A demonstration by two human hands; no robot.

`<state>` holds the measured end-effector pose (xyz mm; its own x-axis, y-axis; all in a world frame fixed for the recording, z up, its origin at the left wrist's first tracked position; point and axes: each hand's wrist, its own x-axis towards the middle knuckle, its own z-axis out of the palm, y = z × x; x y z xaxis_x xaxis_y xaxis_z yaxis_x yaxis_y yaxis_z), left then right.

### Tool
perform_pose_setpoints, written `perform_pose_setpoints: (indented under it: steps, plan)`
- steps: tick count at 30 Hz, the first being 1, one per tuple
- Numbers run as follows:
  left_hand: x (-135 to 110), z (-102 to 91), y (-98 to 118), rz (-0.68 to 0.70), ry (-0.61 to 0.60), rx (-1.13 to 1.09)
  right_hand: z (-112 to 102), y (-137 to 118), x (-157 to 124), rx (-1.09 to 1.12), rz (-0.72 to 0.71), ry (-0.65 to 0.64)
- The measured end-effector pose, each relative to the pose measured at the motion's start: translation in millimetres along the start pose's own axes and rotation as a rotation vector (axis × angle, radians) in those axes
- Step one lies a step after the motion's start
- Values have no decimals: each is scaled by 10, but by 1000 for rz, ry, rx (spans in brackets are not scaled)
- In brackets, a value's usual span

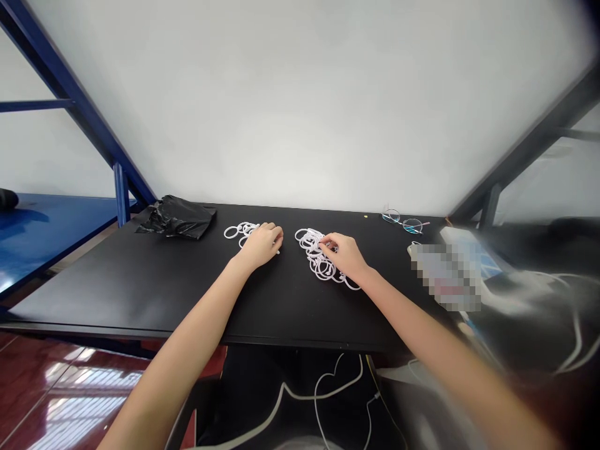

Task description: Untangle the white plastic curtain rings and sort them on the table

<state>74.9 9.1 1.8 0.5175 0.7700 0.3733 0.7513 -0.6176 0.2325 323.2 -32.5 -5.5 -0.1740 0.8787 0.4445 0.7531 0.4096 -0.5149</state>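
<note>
White rings [323, 270] lie on the black tabletop [281, 306] in two groups. Head view, with the black plastic bag [180, 217] as the landmark: the smaller group [244, 229] sits just to the bag's right, and the larger, tangled group lies farther to its right. The eyeglasses [412, 226] rest well beyond both, to the right of the bag.

The left hand [262, 242] is lowered over the smaller group, covering part of it. Its fingers are curled, and I cannot tell whether they grasp a ring or are released. The right hand [344, 253] is at the larger group, thumb and forefinger drawn close together at the rings; whether a ring is pinched between them is too small to tell.

The step in hand looks like handling single rings, with the right hand picking at the larger group while the left tends the smaller one. As I judge it, the next move calls for a fine pinch on one hoop and a careful lift, since overlapping rings could catch and drag their neighbours.
</note>
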Motion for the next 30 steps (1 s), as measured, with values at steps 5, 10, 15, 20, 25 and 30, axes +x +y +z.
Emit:
perform_pose_setpoints:
  steps: [5,10,15,20,25,30]
  plan:
    - [-16,44,266,128,2,-137,-59,-98,-16,-9,-28,-37]
    - [-55,159,409,213,-62,-227,-133,-228,-50,2,-127,-157]
    - [-53,200,383,200,-75,-271,-147,-216,-29,48,-157,-195]
    - [-40,186,388,201,-66,-318,-160,-161,-2,111,-172,-215]
    - [-33,180,377,179,-41,-357,-178,-131,-7,162,-155,-196]
    - [-24,211,341,138,0,-377,-227,-113,12,230,-109,-142]
